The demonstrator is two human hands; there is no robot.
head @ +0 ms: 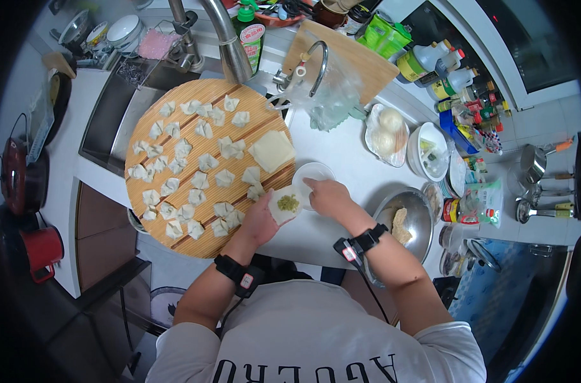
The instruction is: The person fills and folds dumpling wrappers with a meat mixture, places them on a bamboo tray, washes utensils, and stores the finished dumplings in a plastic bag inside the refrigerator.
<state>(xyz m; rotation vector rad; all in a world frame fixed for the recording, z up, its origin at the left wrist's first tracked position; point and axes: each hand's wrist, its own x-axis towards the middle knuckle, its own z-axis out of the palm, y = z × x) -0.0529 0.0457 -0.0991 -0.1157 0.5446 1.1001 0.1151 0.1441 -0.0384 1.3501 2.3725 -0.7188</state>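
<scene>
My left hand (260, 223) holds a dumpling wrapper (276, 205) near the board's right edge. A mound of green filling (287, 203) lies on the wrapper. My right hand (331, 197) is at a small white bowl (315, 171), its index finger pointing into it and the other fingers curled; I see nothing held in it. Many folded dumplings (208, 162) are spread over a round slatted bamboo board (142, 125). A stack of square wrappers (272, 151) rests on the board's right side. The white bowl's contents are hard to make out.
The board overlaps a steel sink (109, 107) below a faucet (230, 52). To the right stand a steel mixing bowl (422, 230), a white bowl (427, 151) and a wrapped tray of round white items (386, 136). A plastic bag (336, 91) hangs by a wooden cutting board (367, 62).
</scene>
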